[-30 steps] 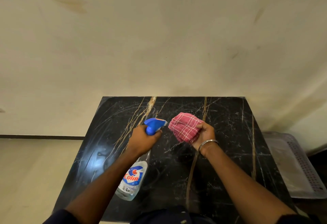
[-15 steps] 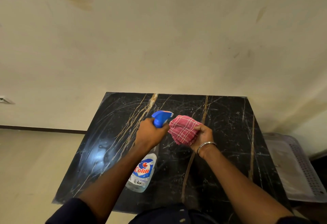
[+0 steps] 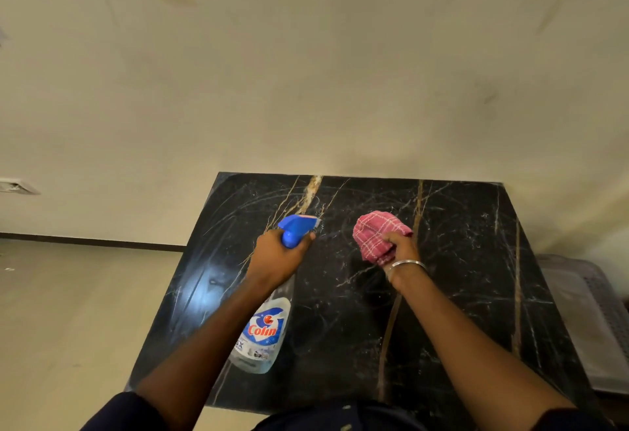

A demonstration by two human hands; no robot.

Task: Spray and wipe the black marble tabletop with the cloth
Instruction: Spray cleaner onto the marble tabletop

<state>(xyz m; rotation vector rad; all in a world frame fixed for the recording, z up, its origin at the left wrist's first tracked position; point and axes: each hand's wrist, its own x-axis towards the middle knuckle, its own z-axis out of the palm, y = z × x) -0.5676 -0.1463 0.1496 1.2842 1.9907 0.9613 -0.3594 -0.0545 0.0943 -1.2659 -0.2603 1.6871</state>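
The black marble tabletop (image 3: 459, 260) stood pushed up to a cream wall (image 3: 306, 73), its face crossed by gold and white veins and faint swirled smears. A pale plastic crate (image 3: 585, 321) with a slatted side sat just beside its right edge, partly cut off by the frame. To the left lay a pale floor (image 3: 68, 311), with a dark skirting strip (image 3: 85, 239) along the foot of the wall and a wall plate (image 3: 17, 187) at the far left.

Over the middle of the marble the left hand (image 3: 279, 257) grasped the neck of a spray bottle (image 3: 263, 332), fingers curled round it just under the blue spray head (image 3: 296, 226), whose nozzle pointed toward the wall. Whether a finger lay on the trigger could not be told. The clear bottle hung tilted below the forearm, label up.

The right hand (image 3: 401, 250) was clenched round a bunched pink checked cloth (image 3: 374, 233), near the nozzle but apart from it. Whether the cloth touched the marble could not be told. A thin metal bangle (image 3: 408, 264) circled that wrist. Both forearms and the bottle hid part of the near half of the marble.

Counted: one tabletop, one bottle, one cloth, two hands, one bangle, one crate.
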